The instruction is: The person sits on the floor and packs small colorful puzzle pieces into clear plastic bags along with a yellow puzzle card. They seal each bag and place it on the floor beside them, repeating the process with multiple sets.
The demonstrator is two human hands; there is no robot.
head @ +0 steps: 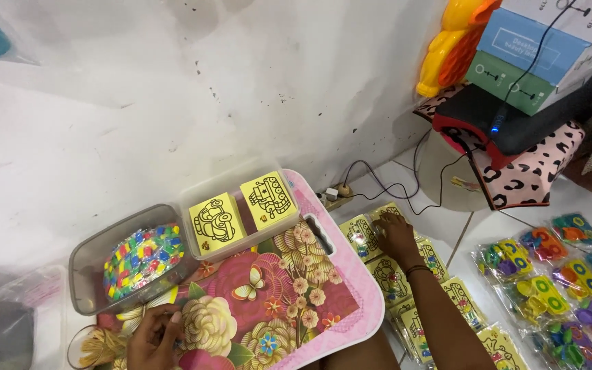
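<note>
One yellow card point(386, 214) lies under right hand point(397, 233).

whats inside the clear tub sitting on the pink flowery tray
The clear tub holds two stacks of yellow picture cards, each topped by a black line drawing of a vehicle. Only the top cards show; those beneath them are covered.

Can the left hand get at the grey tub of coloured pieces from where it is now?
Probably yes: the left hand rests on the flowered tray just below the grey tub, with nothing between them.
</note>
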